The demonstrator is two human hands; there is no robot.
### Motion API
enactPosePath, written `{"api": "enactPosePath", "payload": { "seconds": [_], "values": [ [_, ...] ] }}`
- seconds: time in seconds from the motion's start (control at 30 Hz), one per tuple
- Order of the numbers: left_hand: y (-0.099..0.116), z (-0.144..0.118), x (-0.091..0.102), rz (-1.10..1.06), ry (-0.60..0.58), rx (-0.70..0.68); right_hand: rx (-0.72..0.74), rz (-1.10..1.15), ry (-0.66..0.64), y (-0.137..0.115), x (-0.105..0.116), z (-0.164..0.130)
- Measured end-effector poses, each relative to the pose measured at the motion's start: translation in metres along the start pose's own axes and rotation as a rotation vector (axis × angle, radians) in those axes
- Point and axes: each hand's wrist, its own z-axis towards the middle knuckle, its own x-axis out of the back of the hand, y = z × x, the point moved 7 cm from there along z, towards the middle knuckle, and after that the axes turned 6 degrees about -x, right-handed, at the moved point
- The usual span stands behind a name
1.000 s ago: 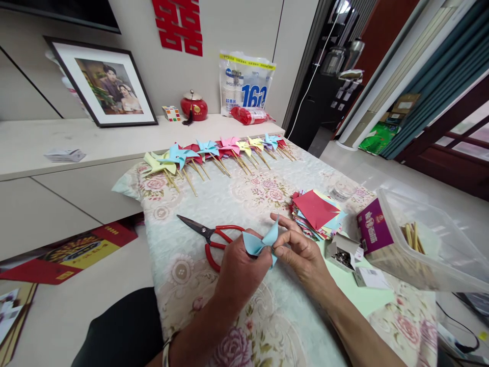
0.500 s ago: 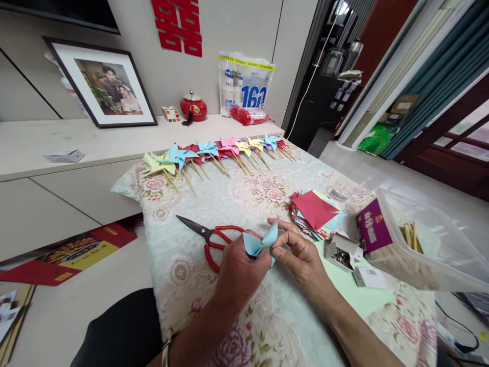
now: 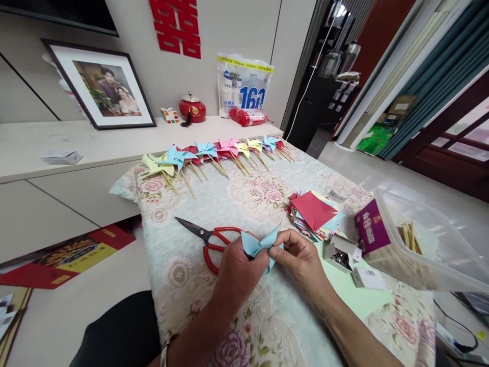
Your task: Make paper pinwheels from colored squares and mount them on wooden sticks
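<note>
Hands are meeting over the near middle of the tabletop (image 3: 244,199), and we are seeing both pinched on a light blue paper pinwheel (image 3: 256,244). Our left hand (image 3: 237,272) is curling closed around its left side, while our right hand (image 3: 301,257) is gripping its centre between thumb and fingertips, the other fingers folded in. Red-handled scissors (image 3: 208,238) are lying just left of the hands, closed. A stack of coloured paper squares (image 3: 315,214) is sitting to the right, with a small open box of pins (image 3: 341,253) near it. Finished pinwheels on sticks (image 3: 214,153) are lining the far edge.
</note>
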Motion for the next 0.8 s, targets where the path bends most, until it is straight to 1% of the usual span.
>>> {"api": "enactPosePath", "payload": {
  "seconds": [0.17,0.37,0.6,0.8],
  "values": [
    [-0.0008,-0.0009,-0.0001,-0.022,-0.013,0.042,-0.009,-0.013,0.028,0.0026,0.0012,0.0003],
    [-0.0016,0.0009,0.0033,0.024,0.022,0.056,0.003,-0.058,0.062,0.0048,0.0034,0.0009],
    [-0.0013,0.0009,0.0019,0.000,0.002,0.082,0.009,-0.071,0.082,0.0044,0.0044,-0.0001],
    [-0.0033,0.0018,0.0040,0.024,0.048,0.073,-0.019,-0.051,0.110,0.0047,0.0040,-0.0003]
  ]
}}
